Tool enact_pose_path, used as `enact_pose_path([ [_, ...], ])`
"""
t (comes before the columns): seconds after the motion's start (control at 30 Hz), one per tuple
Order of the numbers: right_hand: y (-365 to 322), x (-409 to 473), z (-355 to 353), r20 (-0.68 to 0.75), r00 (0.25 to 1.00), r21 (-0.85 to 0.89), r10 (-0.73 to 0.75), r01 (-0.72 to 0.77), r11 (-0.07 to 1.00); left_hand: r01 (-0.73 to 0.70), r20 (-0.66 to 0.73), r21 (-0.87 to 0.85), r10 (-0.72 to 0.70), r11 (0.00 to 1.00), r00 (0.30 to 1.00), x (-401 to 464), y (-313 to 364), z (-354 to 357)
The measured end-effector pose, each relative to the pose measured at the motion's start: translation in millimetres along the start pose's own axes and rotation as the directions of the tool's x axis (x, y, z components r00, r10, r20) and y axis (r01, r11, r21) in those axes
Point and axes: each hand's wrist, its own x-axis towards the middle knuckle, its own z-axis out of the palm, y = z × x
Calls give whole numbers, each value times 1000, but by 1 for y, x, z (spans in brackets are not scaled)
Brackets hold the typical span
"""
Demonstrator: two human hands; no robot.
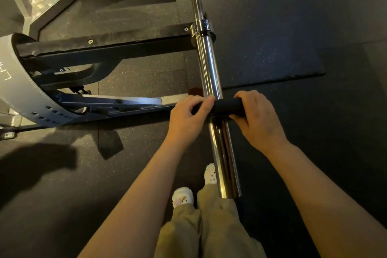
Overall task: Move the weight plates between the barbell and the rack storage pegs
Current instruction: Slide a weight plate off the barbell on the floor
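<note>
Grey plate (18, 81) is seen at far left by the rack (100, 48). Black plate (227, 106), edge-on on the bar (209, 69) sleeve, is gripped by curled fingers of left hand (186, 119) and right hand (257, 119).

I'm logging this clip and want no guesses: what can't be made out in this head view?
- Black object across the barbell sleeve: both ends covered by the left hand and right hand; its type is unclear.
- Barbell's far end: cut off by the top edge.
- Grey plate lettering: cut off by the left edge.
</note>
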Motion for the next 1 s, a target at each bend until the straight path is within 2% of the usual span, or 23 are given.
enact_pose_path([
  [0.17,-18,-3,-1,-21,1000,-92,18,-20,996,195,9,-160,-196,968,981,-8,4,-3],
  [0.3,-31,2,-2,2,1000,-190,-11,11,982,339,30,-379,-355,861,934,-10,3,-2],
  [0.47,-42,3,3,-17,999,-163,-39,36,986,463,80,-463,-485,756,871,-6,2,-9],
  [0.63,-49,5,7,-11,997,-195,-82,78,978,462,38,-587,-547,665,836,-9,-7,-4],
  [0.8,-45,7,8,-56,992,-189,-113,100,977,407,-34,-645,-557,647,830,-7,-11,2],
  [1.0,-12,6,-3,-38,997,-56,74,-76,996,389,-48,-697,-580,603,813,-6,-16,4],
])
